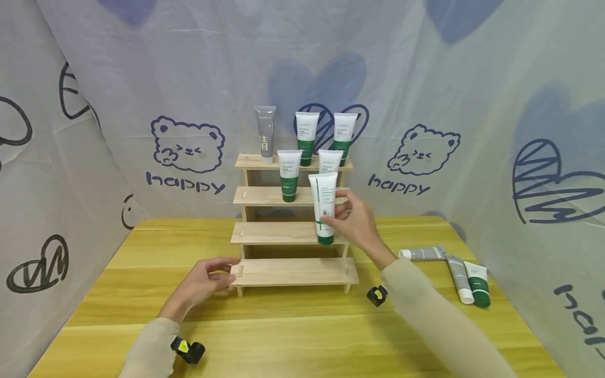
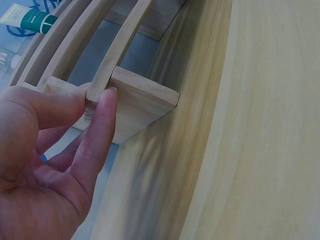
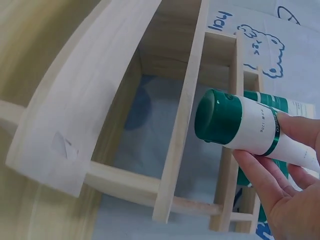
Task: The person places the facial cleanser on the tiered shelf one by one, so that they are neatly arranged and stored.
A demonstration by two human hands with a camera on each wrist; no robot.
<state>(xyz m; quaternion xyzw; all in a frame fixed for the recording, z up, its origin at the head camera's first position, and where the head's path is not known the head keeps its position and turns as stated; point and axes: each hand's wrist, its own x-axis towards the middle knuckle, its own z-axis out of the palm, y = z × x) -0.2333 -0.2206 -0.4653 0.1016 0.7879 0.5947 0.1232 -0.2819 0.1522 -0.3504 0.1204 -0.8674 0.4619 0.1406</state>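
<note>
A wooden stepped rack (image 1: 293, 272) stands on the table, and my left hand (image 1: 206, 281) is at the left end of its lowest step. In the left wrist view, the thumb and a finger (image 2: 105, 120) pinch the end of a wooden board (image 2: 117, 55). My right hand (image 1: 352, 218) holds a white squeeze tube (image 1: 324, 202), its green cap (image 3: 218, 116) pointing down, at the right of the second step from the bottom. Whether the cap touches that step I cannot tell. One white-and-green tube (image 1: 289, 176) stands behind on the step above; another (image 1: 330, 161) is partly hidden by the held tube.
On the top step stand a grey tube (image 1: 266, 135) and two white-and-green tubes (image 1: 307, 137). At the table's right lie two grey tubes (image 1: 458, 278) and a white-and-green tube (image 1: 478, 283). A printed cloth (image 1: 293, 47) hangs close behind the rack and at both sides.
</note>
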